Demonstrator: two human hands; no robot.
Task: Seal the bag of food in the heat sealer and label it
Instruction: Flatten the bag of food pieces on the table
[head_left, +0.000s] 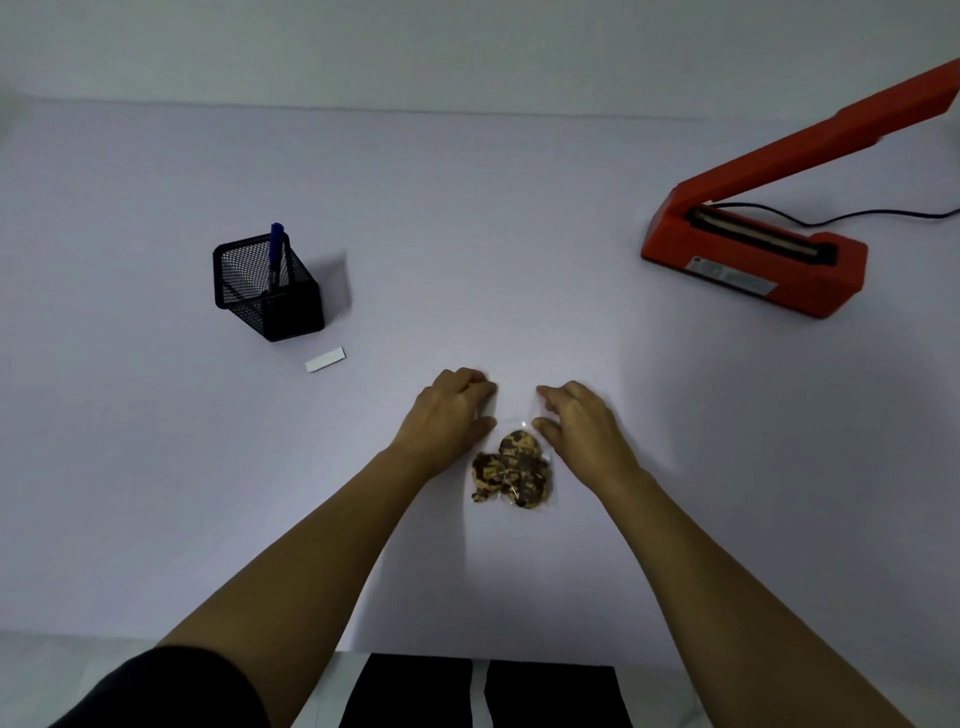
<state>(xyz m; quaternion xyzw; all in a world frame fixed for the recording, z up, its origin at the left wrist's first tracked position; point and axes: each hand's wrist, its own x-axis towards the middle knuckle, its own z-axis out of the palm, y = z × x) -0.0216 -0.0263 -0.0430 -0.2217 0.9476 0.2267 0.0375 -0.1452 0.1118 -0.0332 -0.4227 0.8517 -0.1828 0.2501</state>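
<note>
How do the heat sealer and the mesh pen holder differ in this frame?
The heat sealer is orange-red and solid; the pen holder is black open mesh. The sealer lies low at the right, arm raised, cord trailing; the holder stands upright at the left with a blue pen inside. Both rest on the table, untouched.

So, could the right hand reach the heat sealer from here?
Probably yes: only bare table lies between the right hand and the heat sealer, whose lever stands raised. The hand seems to pinch the top of the bag, which would come along.
</note>
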